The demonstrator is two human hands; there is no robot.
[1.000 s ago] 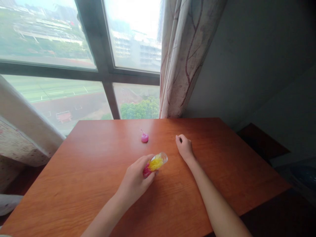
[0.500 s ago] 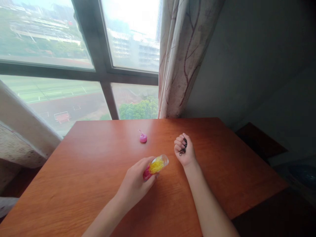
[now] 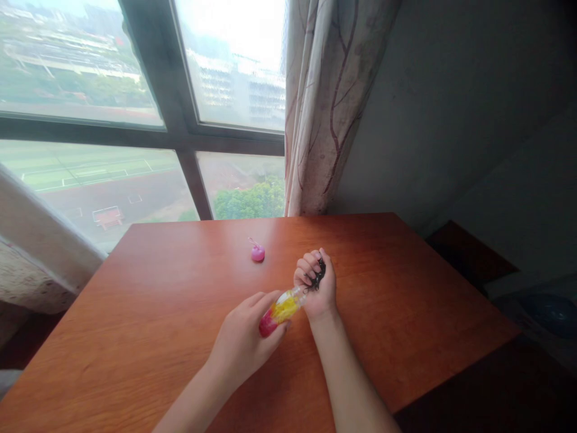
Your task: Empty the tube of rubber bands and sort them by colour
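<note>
Left hand (image 3: 246, 343): closed around the lower half of a small clear bottle (image 3: 282, 308), fingers wrapped round the base end, thumb side up.
Right hand (image 3: 315, 288): curled, palm turned up, fingers folded over a clump of black bands (image 3: 318, 278); the heel of the hand meets the bottle's open end.
Bottle position: held just above the table (image 3: 406, 288), near its middle, between the two hands.
Bottle contents: a yellow layer above a pink-red layer. They look like small elastic bands, though the view is too coarse to be sure.
Bottle axis: long axis runs diagonally, base near and to the left inside the left hand, mouth far and to the right, pointing into the right palm; tilted well off upright.
Handling, bottle: judged light and rigid, smooth-sided and so liable to slip. Best gripped round the barrel near the base, as now, which leaves the mouth free.
Handling, black bands: judged soft, springy and very light, apt to scatter, so a cupped or pinched hold suits them.
Cap (image 3: 258, 253): pink, resting on the table beyond the hands and apart from them.
Surroundings: window (image 3: 135, 90) and patterned curtain (image 3: 324, 120) behind the table.
</note>
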